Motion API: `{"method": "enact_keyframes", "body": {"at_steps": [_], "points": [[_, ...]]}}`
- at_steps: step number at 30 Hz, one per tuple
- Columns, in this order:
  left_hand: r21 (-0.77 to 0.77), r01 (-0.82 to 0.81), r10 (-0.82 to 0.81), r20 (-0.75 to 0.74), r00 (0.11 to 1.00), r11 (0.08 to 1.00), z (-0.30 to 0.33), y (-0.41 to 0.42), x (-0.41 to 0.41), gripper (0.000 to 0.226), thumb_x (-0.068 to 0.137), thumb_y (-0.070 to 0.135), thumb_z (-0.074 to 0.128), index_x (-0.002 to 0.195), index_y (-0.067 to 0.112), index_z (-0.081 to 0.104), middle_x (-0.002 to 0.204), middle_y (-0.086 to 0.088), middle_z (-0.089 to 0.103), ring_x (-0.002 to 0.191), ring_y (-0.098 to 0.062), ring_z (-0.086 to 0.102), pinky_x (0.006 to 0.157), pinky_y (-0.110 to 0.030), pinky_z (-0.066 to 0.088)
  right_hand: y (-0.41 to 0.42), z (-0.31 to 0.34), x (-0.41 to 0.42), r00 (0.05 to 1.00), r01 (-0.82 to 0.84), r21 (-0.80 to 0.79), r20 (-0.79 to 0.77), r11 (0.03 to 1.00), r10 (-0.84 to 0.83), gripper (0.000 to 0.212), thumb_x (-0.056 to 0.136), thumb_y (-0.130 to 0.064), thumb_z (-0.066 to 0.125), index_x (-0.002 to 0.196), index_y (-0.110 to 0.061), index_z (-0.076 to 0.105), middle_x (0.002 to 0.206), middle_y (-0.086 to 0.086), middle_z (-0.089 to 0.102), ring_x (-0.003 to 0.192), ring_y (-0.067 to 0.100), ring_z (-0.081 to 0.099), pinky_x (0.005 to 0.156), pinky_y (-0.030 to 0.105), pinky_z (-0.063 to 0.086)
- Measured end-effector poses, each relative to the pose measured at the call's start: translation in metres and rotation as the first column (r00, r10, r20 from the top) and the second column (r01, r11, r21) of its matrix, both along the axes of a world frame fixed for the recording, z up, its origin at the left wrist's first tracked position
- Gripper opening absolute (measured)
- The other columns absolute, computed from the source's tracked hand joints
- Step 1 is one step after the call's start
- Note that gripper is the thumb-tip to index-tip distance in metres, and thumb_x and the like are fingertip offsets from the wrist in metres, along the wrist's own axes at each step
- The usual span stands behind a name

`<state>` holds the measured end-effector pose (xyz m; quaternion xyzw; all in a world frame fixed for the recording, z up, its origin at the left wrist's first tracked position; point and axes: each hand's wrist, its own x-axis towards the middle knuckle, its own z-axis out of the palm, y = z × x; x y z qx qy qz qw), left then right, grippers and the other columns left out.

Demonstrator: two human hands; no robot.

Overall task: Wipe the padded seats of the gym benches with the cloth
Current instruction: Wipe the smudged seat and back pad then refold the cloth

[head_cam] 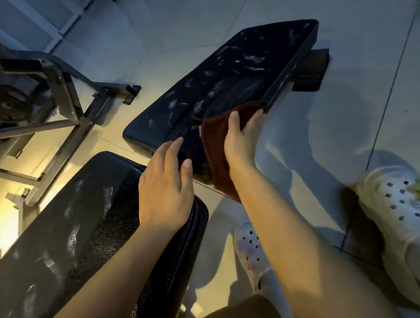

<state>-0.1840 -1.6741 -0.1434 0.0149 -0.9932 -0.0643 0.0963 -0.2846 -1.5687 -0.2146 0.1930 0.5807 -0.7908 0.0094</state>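
Holding the cloth in our right hand, left hand open, we see the seat stretch away ahead.

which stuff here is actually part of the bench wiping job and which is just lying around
Part of the job:
dark brown cloth, gripped by right hand
far black padded bench seat
near black padded bench seat
left hand, fingers straight

Just lying about:
grey metal equipment frame
white perforated clogs
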Motion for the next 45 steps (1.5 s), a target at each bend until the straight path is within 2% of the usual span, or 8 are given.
{"method": "enact_keyframes", "body": {"at_steps": [5, 9, 16, 22, 26, 32, 38, 45], "points": [[0.028, -0.006, 0.006, 0.009, 1.000, 1.000, 0.000, 0.001, 0.001, 0.059, 0.097, 0.049, 0.018, 0.146, 0.022, 0.036, 0.145, 0.001, 0.041, 0.134, -0.017, 0.036, 0.107, -0.038, 0.031, 0.033, -0.007, -0.068, 0.987, 0.033, 0.039, 0.158, 0.999, -0.039, 0.071, 0.104, -0.039, 0.037, 0.156, -0.013, -0.005, 0.165, 0.007, -0.001, 0.151, 0.026, 0.010, 0.122, 0.044, 0.015], [0.019, -0.014, 0.014, 0.005, 1.000, 1.000, 0.002, 0.002, 0.001, 0.061, 0.097, 0.050, 0.016, 0.146, 0.023, 0.037, 0.146, 0.001, 0.041, 0.135, -0.017, 0.035, 0.109, -0.039, 0.030, 0.016, 0.000, -0.033, 0.995, 0.020, -0.021, 0.098, 1.000, -0.017, 0.075, 0.102, -0.042, 0.040, 0.156, -0.021, -0.008, 0.165, 0.004, -0.002, 0.150, 0.027, 0.011, 0.121, 0.051, 0.018], [0.020, 0.004, -0.004, 0.000, 1.000, 1.000, 0.002, 0.002, 0.000, 0.055, 0.099, 0.045, 0.023, 0.144, 0.017, 0.041, 0.141, -0.001, 0.046, 0.131, -0.018, 0.041, 0.106, -0.039, 0.035, -0.030, 0.024, 0.062, 0.998, 0.021, 0.022, -0.052, 1.000, -0.020, 0.074, 0.103, -0.036, 0.040, 0.154, -0.019, -0.009, 0.164, -0.002, -0.011, 0.148, 0.006, -0.006, 0.123, 0.030, 0.001], [0.058, -0.015, 0.015, 0.001, 1.000, 0.998, 0.003, 0.004, -0.002, 0.055, 0.099, 0.045, 0.024, 0.143, 0.017, 0.042, 0.141, -0.001, 0.045, 0.131, -0.017, 0.039, 0.106, -0.037, 0.031, 0.015, 0.002, -0.043, 0.994, 0.042, -0.010, 0.101, 0.999, -0.041, 0.070, 0.105, -0.037, 0.035, 0.155, -0.013, -0.007, 0.164, 0.006, -0.007, 0.151, 0.019, -0.003, 0.123, 0.038, 0.003], [0.020, -0.047, 0.047, 0.026, 0.999, 0.999, 0.003, 0.002, -0.006, 0.057, 0.097, 0.049, 0.022, 0.144, 0.022, 0.041, 0.143, -0.001, 0.042, 0.132, -0.019, 0.037, 0.107, -0.047, 0.031, 0.042, -0.012, -0.091, 0.987, 0.040, 0.026, 0.152, 0.999, -0.043, 0.071, 0.105, -0.035, 0.037, 0.156, -0.010, -0.006, 0.164, 0.008, -0.003, 0.151, 0.023, 0.005, 0.123, 0.041, 0.010], [0.002, -0.058, 0.058, 0.018, 0.998, 0.998, 0.002, 0.003, -0.006, 0.059, 0.096, 0.051, 0.020, 0.145, 0.025, 0.039, 0.145, 0.002, 0.039, 0.135, -0.015, 0.032, 0.107, -0.040, 0.025, 0.011, 0.003, -0.021, 1.000, 0.003, 0.069, 0.019, 0.998, -0.004, 0.070, 0.105, -0.033, 0.037, 0.155, -0.014, -0.008, 0.164, 0.004, -0.008, 0.151, 0.018, -0.002, 0.123, 0.040, 0.004], [0.049, -0.062, 0.063, -0.031, 0.998, 0.997, 0.002, 0.004, -0.004, 0.058, 0.096, 0.048, 0.023, 0.144, 0.021, 0.041, 0.143, -0.002, 0.042, 0.133, -0.017, 0.035, 0.106, -0.043, 0.030, -0.043, 0.023, 0.098, 0.983, -0.064, 0.019, -0.170, 0.998, 0.066, 0.069, 0.103, -0.039, 0.034, 0.147, -0.032, -0.018, 0.162, -0.011, -0.017, 0.143, -0.009, -0.016, 0.123, 0.031, 0.003], [0.113, -0.062, 0.067, -0.041, 0.997, 0.992, 0.003, 0.001, -0.003, 0.053, 0.097, 0.045, 0.027, 0.142, 0.021, 0.043, 0.139, -0.003, 0.046, 0.129, -0.020, 0.042, 0.106, -0.051, 0.036, -0.036, 0.032, 0.104, 0.988, -0.124, -0.093, -0.106, 0.988, 0.114, 0.064, 0.097, -0.052, 0.028, 0.141, -0.042, -0.018, 0.154, -0.024, -0.020, 0.142, -0.012, -0.015, 0.116, 0.012, -0.001]]}}
